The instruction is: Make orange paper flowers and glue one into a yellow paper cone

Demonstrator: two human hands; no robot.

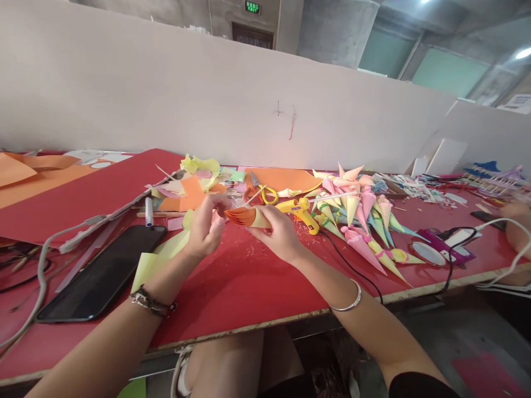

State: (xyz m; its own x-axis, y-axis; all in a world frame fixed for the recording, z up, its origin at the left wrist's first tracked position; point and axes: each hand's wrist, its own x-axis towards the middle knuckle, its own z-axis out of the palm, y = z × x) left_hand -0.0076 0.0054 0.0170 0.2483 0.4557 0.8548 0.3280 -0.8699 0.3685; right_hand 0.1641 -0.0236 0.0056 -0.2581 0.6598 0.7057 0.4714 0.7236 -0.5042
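Note:
My right hand is wrapped around a yellow paper roll above the red table. Layered orange paper fans out from the roll's left end. My left hand is at that orange end with its fingers curled in; whatever they pinch is hidden. Just beyond my right hand lies a yellow hot glue gun, its black cord trailing to the right. Scissors with red and yellow handles lie behind the paper.
Many pastel paper cones are heaped right of the glue gun. A black phone, a marker and paper scraps lie to the left. A tape roll sits near a person's arm. A pale partition stands behind.

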